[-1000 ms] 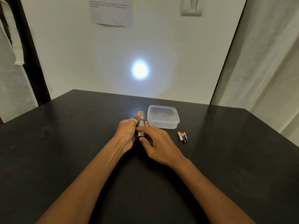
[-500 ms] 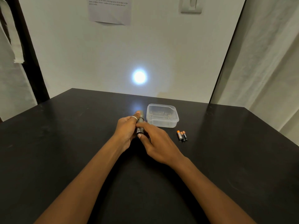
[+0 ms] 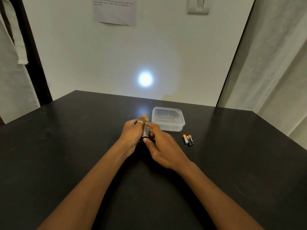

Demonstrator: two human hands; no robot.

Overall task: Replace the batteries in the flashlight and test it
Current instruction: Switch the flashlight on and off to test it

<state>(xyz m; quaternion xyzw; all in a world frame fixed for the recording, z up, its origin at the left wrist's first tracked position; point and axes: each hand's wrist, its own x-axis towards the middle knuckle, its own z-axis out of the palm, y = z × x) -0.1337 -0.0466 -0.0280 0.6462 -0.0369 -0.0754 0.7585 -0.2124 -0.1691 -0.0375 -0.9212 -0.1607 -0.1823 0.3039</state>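
Right now both hands grip the flashlight [image 3: 145, 128], which sits low over the middle of the dark desk [image 3: 66, 146] and points away at the wall [image 3: 166, 55]. Left hand [image 3: 132, 132] wraps the barrel from the left side, a ring on one finger; right hand [image 3: 162, 143] pinches it from the right, thumb under the tail end and a fingertip lying on top. Whether the barrel touches the desk cannot be told. It is lit: a bright round spot [image 3: 145, 79] shows on the wall straight beyond the flashlight, and a faint glow lies on the desk just ahead of its head.

Just right of the flashlight, slightly farther back, stands a clear plastic box [image 3: 167, 118] with no lid. Right of the flashlight and nearer than the box lie three batteries [image 3: 188, 139] side by side, touching, orange ends away. High on the wall beyond the flashlight hang a printed sheet [image 3: 115, 10] and a pale switch plate [image 3: 198, 5].
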